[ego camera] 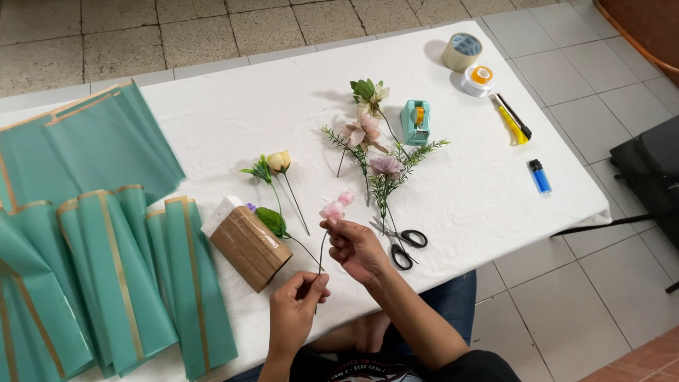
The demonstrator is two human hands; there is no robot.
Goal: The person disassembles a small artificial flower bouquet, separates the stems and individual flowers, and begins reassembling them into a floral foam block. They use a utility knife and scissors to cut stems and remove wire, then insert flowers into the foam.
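Artificial pink flower stem (332,219): held over the near edge of the white-covered table (495,198), between both hands. The right hand (357,247) pinched the stem just under the pale pink blossoms, fingers closed on it; the left hand (297,304) gripped the lower end of the thin stem, fingers curled shut, so that the stem ran upright and taut between them.

Scissors (399,244), black-handled: lay just beside the right hand, within easy reach.

Cardboard-wrapped block (247,244), brown-taped: lay left of the hands, with a green leaf (271,221) against it.

Loose artificial flowers: a yellow bud (279,163) and a cluster of mauve blooms with greenery (375,152), spread out singly at mid-table, apparently for picking one at a time.

Teal wrapping sheets with gold edging (106,269): fanned across the left end.

Teal tape dispenser (415,122), two tape rolls (470,64), yellow utility knife (513,120) and blue lighter (540,177): grouped toward the far right, well apart from the hands.
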